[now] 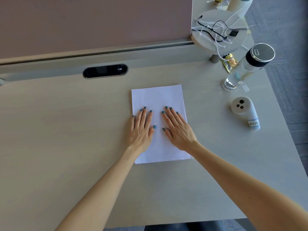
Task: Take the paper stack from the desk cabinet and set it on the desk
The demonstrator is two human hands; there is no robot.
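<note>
A white paper stack (157,97) lies flat on the light wooden desk (66,130), a little right of centre. Both palms rest flat on top of it, fingers spread. My left hand (141,129) covers the stack's left edge and partly overhangs onto the desk. On the right half of the stack lies my right hand (178,129). Neither hand grips the paper. The desk cabinet is out of view.
A glass water bottle (246,67) with a dark lid stands at the right, a white handheld device (245,110) labelled H013 nearer. A round stand with tangled cables (218,30) sits at the back right, a snack packet (229,61) below it. A black cable slot (105,70) sits before the pink divider.
</note>
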